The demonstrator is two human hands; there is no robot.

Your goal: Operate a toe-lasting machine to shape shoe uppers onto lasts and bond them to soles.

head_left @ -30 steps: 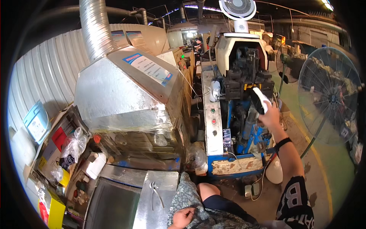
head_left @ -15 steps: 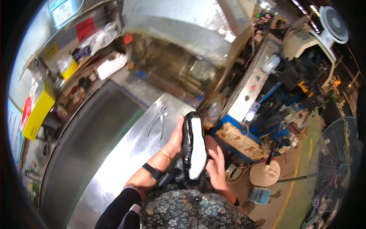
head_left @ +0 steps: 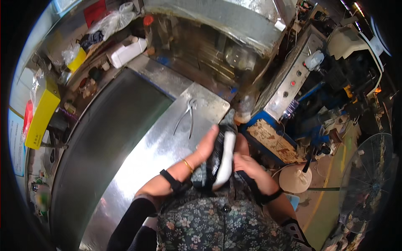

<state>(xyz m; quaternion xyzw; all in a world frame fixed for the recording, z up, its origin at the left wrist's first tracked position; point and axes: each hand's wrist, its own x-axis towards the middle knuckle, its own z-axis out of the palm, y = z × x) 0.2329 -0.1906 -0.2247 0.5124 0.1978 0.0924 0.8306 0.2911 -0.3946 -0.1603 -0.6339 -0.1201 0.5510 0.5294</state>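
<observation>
A black, shiny shoe-shaped piece with a white, sole-shaped face (head_left: 226,161), seemingly a shoe turned on its side, is held upright in front of my apron. My left hand (head_left: 205,145) is closed on its black side, the thumb pointing up along it. On the other side my right hand (head_left: 251,167) has its fingers curled against the white face; they are slightly blurred. Parts of both hands' fingers are hidden by the shoe. A pair of metal pincers (head_left: 190,119) lies with handles apart on the bare metal tabletop (head_left: 159,138), beyond my left hand.
A dark conveyor belt (head_left: 113,121) curves along the left of the tabletop. Shelves with a yellow box (head_left: 44,113) and a white container (head_left: 127,52) stand farther left. At right are a blue-framed machine (head_left: 272,142), a round beige lidded container (head_left: 295,179) and a standing fan (head_left: 370,184).
The shoe has turned, showing its white face more narrowly, and shifted slightly right and down. My right hand's fingers, stretched before, are now curled in against it. The view has shifted.
</observation>
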